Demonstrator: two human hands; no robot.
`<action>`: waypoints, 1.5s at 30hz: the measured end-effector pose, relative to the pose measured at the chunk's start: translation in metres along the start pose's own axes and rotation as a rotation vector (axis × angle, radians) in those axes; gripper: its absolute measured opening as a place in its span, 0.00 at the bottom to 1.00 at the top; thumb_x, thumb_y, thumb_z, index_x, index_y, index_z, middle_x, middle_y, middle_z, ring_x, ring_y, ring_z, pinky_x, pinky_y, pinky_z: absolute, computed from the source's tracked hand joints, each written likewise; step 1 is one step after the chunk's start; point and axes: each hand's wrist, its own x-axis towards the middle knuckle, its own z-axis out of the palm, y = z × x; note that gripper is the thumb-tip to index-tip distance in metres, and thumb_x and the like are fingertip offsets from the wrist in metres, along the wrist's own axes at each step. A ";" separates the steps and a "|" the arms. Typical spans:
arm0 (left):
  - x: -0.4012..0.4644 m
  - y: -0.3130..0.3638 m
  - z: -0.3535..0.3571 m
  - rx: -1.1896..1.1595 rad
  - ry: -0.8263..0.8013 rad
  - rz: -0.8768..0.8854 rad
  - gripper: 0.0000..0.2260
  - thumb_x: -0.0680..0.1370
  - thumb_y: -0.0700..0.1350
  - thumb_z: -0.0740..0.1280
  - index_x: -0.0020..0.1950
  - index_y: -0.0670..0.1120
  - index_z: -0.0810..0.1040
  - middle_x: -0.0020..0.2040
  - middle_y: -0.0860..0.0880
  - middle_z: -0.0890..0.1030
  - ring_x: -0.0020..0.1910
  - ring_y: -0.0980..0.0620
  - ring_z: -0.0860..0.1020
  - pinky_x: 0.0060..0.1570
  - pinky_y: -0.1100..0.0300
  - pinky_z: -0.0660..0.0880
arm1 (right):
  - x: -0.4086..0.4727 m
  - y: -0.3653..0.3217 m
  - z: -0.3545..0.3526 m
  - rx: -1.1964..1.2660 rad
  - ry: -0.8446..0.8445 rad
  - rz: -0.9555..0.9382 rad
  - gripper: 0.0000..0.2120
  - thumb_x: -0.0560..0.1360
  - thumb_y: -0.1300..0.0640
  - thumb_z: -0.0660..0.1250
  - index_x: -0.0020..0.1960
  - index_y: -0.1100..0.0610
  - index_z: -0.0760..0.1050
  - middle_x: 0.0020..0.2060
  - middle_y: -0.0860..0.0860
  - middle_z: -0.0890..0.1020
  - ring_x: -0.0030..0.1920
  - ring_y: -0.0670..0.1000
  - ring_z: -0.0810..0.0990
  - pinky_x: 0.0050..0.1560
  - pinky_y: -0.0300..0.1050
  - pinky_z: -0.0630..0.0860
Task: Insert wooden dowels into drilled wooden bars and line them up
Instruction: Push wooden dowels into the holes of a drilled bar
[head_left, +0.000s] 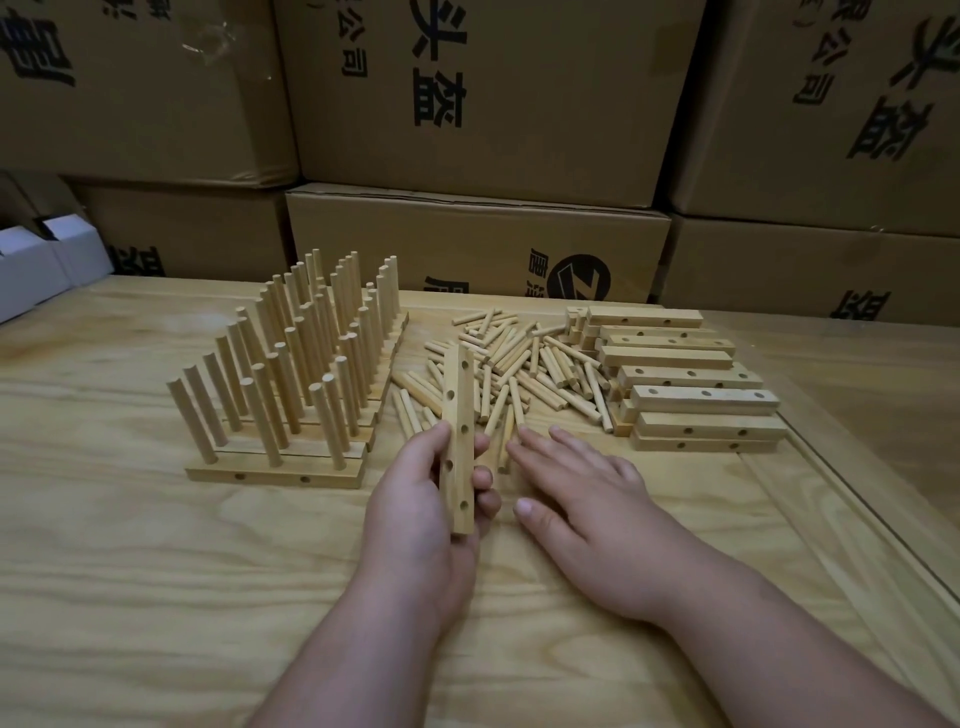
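My left hand grips a drilled wooden bar with several empty holes, held upright and pointing away from me. My right hand lies flat with straight fingers, its fingertips touching the near edge of the loose dowel pile. To the left, several finished bars with upright dowels stand lined up in rows. A stack of empty drilled bars lies to the right of the pile.
The work sits on a pale wooden table with a raised edge at the right. Stacked cardboard boxes wall off the back. White boxes stand at the far left.
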 end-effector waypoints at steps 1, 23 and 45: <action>0.000 0.000 0.000 -0.016 -0.002 -0.008 0.20 0.82 0.47 0.62 0.35 0.41 0.85 0.33 0.46 0.79 0.26 0.53 0.73 0.24 0.62 0.70 | 0.001 -0.004 0.000 0.010 -0.004 -0.028 0.28 0.81 0.37 0.47 0.80 0.37 0.46 0.78 0.31 0.46 0.78 0.37 0.39 0.75 0.49 0.44; -0.001 0.002 0.001 0.012 -0.014 -0.022 0.12 0.82 0.48 0.62 0.57 0.43 0.81 0.36 0.47 0.77 0.29 0.52 0.72 0.29 0.60 0.69 | -0.004 0.005 -0.007 0.099 0.205 0.071 0.07 0.73 0.40 0.70 0.48 0.41 0.81 0.49 0.36 0.74 0.56 0.38 0.69 0.61 0.44 0.68; -0.005 -0.005 -0.002 0.163 -0.254 0.106 0.19 0.73 0.57 0.68 0.58 0.48 0.84 0.42 0.47 0.82 0.37 0.52 0.81 0.35 0.59 0.76 | 0.003 0.022 -0.009 0.664 0.681 0.367 0.05 0.80 0.54 0.65 0.46 0.48 0.77 0.38 0.38 0.83 0.37 0.40 0.80 0.39 0.39 0.70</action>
